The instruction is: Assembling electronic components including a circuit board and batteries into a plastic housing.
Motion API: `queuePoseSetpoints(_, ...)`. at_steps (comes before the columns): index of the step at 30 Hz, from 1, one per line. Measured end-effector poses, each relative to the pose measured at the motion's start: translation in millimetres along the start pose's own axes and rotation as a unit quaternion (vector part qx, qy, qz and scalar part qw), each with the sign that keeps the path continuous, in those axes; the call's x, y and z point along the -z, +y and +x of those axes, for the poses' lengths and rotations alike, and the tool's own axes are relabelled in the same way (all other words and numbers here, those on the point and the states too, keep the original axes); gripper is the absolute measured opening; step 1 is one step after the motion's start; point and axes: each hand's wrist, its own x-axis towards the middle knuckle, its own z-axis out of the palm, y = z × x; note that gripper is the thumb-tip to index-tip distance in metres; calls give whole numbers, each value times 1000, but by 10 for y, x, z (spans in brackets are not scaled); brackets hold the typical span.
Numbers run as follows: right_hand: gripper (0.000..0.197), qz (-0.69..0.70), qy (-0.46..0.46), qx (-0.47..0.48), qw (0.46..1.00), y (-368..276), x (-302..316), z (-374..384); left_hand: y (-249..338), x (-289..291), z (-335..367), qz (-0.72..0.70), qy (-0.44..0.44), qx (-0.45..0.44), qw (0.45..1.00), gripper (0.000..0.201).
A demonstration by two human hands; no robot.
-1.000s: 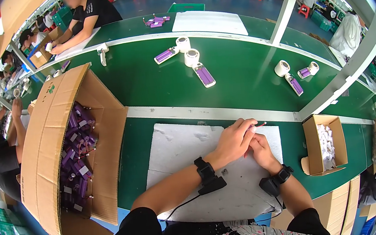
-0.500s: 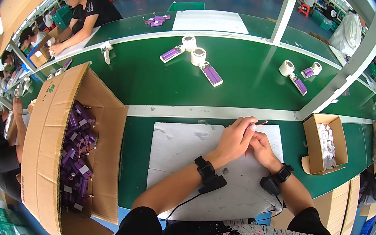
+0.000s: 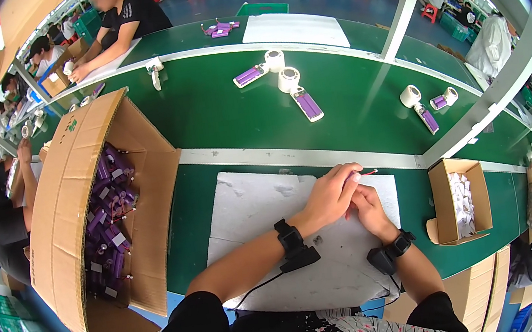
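Observation:
Above the white foam sheet (image 3: pixel 250 201), my left hand (image 3: pixel 331 196) is closed around a small purple battery pack, mostly hidden by the fingers. Its thin red wire (image 3: pixel 369 172) sticks out past the fingertips to the right. My right hand (image 3: pixel 369 208) is closed too, its fingers bunched against the underside of the same pack, close under the left thumb. Exactly where the right fingertips grip is hidden.
At left a large cardboard box (image 3: pixel 59 211) holds many purple battery packs (image 3: pixel 108 218). To the right stands a small carton (image 3: pixel 442 204) with white pieces. White devices with purple packs (image 3: pixel 307 102) lie on the green conveyor (image 3: pixel 205 107). Co-workers sit at left and right.
The white devices on the green conveyor have shifted a little to the right. Both my hands have stayed almost in place around the battery pack.

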Motion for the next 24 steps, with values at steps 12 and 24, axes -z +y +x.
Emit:
queuePoseSetpoints(12,31,-4,7,0,1000,-15,9,-7,19,-4,5,21,-3,-21,1000,23)
queuePoseSetpoints(24,33,-19,18,3,1000,-30,-31,-9,-56,-8,-20,35,-4,-52,998,24)
